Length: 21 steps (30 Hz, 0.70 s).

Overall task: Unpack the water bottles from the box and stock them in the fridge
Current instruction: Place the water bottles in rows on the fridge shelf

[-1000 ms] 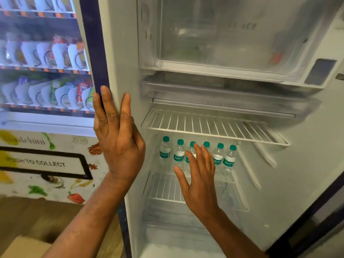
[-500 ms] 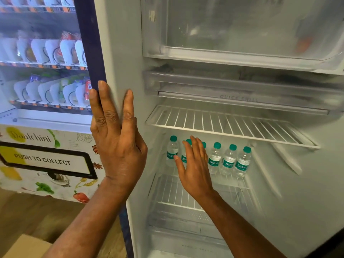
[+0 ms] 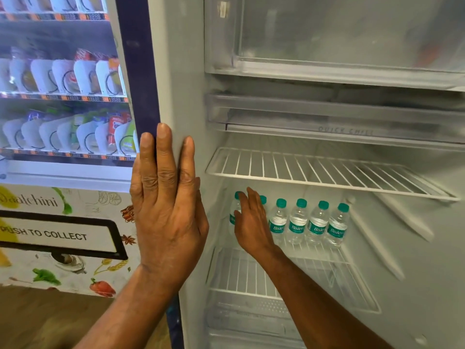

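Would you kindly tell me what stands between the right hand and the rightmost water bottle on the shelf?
In the head view, three upright green-capped bottles stand in a row between the right hand and the rightmost bottle.

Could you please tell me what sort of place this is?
Probably a shared pantry or break area: a snack vending machine stands beside an open fridge holding a row of water bottles on a wire shelf.

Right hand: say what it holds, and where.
No grip shows: the right hand, fingers straight, touches the leftmost bottle at cap and shoulder.
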Motion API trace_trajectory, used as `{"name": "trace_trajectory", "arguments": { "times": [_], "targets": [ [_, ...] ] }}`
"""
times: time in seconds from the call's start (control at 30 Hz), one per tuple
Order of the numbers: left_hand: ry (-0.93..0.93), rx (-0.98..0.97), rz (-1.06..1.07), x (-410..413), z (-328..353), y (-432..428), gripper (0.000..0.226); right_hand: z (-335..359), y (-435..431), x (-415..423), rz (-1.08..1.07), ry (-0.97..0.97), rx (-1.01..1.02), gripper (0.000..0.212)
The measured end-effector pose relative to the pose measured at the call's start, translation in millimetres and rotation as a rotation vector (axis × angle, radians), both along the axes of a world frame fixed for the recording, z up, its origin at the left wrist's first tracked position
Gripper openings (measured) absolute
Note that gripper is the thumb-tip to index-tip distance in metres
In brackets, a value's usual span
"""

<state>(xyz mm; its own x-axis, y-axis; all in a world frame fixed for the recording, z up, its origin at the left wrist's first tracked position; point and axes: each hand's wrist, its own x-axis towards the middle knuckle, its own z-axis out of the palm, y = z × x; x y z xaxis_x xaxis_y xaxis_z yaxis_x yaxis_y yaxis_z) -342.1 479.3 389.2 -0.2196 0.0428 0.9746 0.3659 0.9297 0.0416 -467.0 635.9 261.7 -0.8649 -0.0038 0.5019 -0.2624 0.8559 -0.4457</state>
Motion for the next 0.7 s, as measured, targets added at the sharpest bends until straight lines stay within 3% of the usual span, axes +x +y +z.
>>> {"name": "trace_trajectory", "arguments": {
  "times": [0.33, 0.7],
  "targets": [
    [0.001, -0.012, 0.019, 0, -5, -1, 0.066, -9, -6, -35, 0.043, -0.121, 0.119, 0.066],
    [0.005, -0.015, 0.028, 0, -9, -1, 0.055, -6, -4, -55, 0.063, -0.218, 0.153, 0.066]
  ]
}}
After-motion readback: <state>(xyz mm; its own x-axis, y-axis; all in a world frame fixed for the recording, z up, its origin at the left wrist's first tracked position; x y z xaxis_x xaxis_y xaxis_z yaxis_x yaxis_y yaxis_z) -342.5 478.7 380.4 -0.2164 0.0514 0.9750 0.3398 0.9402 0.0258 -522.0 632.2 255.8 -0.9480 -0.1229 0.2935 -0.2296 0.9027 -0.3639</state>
